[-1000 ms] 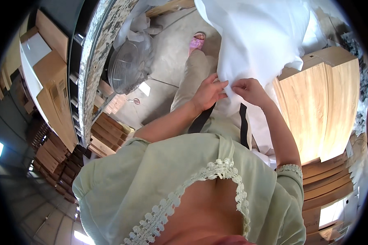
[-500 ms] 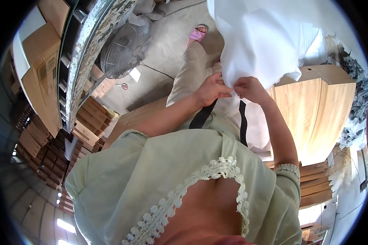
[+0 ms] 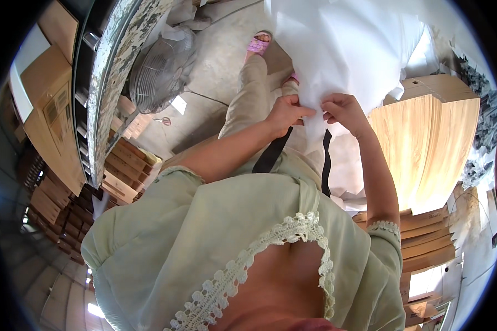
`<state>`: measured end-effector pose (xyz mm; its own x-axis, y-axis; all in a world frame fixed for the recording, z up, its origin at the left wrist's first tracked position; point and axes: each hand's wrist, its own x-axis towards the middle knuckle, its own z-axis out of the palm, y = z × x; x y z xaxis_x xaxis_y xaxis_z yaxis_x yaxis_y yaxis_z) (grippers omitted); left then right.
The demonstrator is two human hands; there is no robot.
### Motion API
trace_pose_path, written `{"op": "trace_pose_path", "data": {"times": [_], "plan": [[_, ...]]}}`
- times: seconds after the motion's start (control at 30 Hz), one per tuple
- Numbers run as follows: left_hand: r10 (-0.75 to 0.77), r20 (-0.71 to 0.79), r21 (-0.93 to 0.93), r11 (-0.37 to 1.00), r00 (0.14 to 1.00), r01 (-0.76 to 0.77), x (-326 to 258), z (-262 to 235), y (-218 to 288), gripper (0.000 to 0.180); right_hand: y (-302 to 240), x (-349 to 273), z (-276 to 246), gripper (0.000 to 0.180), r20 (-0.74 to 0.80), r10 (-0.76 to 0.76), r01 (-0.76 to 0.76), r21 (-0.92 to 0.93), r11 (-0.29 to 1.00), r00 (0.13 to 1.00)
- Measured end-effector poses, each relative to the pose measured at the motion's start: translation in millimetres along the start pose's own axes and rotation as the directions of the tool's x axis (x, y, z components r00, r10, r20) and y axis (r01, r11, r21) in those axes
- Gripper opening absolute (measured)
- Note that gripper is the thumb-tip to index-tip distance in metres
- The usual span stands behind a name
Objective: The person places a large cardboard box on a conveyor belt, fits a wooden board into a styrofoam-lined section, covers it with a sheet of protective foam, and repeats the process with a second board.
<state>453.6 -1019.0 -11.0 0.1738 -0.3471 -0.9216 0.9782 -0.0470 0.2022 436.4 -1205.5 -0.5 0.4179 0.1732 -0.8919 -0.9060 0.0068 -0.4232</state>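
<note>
A large white sheet, thin and soft like cloth or film, hangs in folds in front of me. My left hand is closed in a pinch at its near lower edge. My right hand pinches the same edge a short way to the right, fingers curled. A small stretch of white lies between the two hands. Two black straps run down from near the hands toward my waist; where their upper ends go is hidden.
To the left a floor fan stands by a worn metal-edged machine or bench. Scissors lie on the floor. Stacked wood-patterned cardboard is at the right, with grey scraps beyond. Flat cartons are piled at the left.
My hands have moved slightly apart along the sheet's edge, with the right one opening a small gap from the left. The whole view has shifted a little.
</note>
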Motion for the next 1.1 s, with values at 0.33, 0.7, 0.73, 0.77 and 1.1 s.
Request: {"op": "trace_pose_path", "data": {"times": [0.33,0.7,0.73,0.77,1.1], "plan": [[0.040,0.010,0.055,0.998,0.999,-0.041,-3,5,-7,0.029,23,-11,3,0.020,-0.089,-0.133,0.128,-0.060,0.990,0.987],[0.057,-0.385,0.303,0.950,0.921,0.067,63,-81,-43,0.044,7,7,-103,0.022,-0.918,-0.152,0.483,0.049,0.874,0.367],[0.048,-0.432,0.359,0.925,0.900,0.123,72,-95,-40,0.051,-20,-8,-115,0.023,-0.945,-0.246,0.544,-0.092,0.834,0.217],[0.069,-0.355,0.456,0.883,0.932,0.109,71,-101,-26,0.065,-51,-31,-120,0.024,-0.937,-0.328,0.601,-0.194,0.776,0.121],[0.189,0.920,0.392,-0.485,0.344,-0.782,-116,66,157,0.077,-134,-140,42,0.015,0.402,-0.654,0.768,-0.321,0.555,0.641]]}}
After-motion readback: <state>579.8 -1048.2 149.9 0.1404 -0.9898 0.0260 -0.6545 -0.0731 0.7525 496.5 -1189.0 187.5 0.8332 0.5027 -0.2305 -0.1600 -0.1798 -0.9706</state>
